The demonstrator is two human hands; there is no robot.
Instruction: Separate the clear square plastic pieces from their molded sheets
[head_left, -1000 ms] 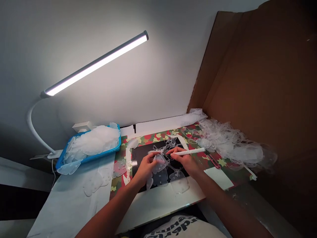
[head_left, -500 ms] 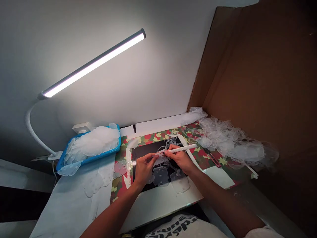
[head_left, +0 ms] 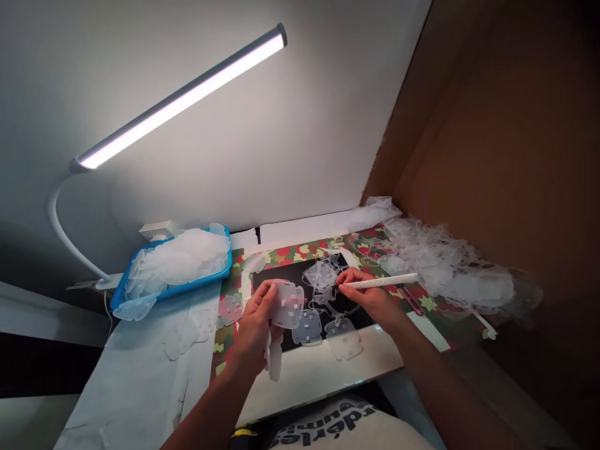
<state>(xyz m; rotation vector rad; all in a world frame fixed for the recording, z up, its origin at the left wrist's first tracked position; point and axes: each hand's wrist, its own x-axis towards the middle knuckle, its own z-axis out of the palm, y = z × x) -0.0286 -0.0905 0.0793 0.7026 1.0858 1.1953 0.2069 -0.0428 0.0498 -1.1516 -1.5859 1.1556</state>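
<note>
My left hand grips a translucent rounded-square plastic piece with small raised dots, and a strip of the same plastic hangs below it. My right hand holds a slim white stick like a pen, its tip at a tangle of thin plastic runners. Further joined plastic pieces lie on a black mat between my hands, and one overhangs the mat's near edge. The black mat sits on a camouflage-patterned sheet.
A blue tray heaped with translucent pieces stands at left, beside a white lamp on a curved arm. A large pile of plastic scraps lies at right against a cardboard sheet. Loose pieces lie on white paper.
My left hand has raised the plastic piece and turned it towards me, with a strip hanging from it. My right hand and the white stick have shifted right. The view has tilted slightly.
</note>
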